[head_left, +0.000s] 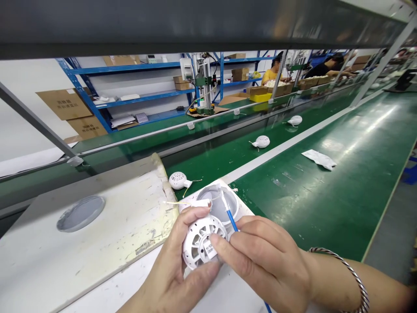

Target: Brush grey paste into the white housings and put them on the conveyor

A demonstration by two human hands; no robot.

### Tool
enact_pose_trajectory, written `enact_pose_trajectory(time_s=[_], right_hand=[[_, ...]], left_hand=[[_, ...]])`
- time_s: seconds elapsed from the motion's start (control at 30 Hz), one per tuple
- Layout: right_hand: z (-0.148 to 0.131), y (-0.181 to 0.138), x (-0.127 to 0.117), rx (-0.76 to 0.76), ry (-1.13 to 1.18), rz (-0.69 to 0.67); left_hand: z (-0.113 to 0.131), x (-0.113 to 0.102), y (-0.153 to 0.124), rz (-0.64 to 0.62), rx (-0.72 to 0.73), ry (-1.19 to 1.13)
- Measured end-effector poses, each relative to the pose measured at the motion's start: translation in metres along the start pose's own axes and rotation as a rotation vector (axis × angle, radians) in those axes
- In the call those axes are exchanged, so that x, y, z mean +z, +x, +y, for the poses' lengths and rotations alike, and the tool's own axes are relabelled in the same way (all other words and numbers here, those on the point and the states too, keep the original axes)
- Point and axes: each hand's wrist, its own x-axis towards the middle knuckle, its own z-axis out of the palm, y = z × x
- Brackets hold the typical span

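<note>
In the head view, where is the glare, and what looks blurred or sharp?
Head view: glare lies on the green belt, the dark overhead bar is blurred, and the left hand, right hand and white round part look sharp.

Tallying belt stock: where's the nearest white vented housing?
In the head view, the white vented housing lies left of centre on the green conveyor belt, beside the worn white board's far corner.

Bright, even overhead light. Long white glare streaks on the glossy green conveyor belt [368, 126], right of frame. Dark grey overhead beam [195, 24] soft along top edge; wide-angle bowing toward the edges.
</note>
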Motion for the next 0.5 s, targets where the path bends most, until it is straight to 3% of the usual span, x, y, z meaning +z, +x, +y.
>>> enact_pose_trajectory(time_s=[0.13,0.3,0.5], right_hand=[[-0.002,-0.001,0.001,0.004,0.021,0.008],[0.003,-0.001,0.005,-0.075,0.001,-0.022],[0.007,-0.003,0.007,-0.106,-0.029,0.032]], left_hand=[[-0.002,0.001,0.001,0.038,0.093,0.044],[-0.009,-0.006,0.000,0.017,0.012,-0.071],[-0.009,-0.008,0.001,0.031,-0.022,-0.146]])
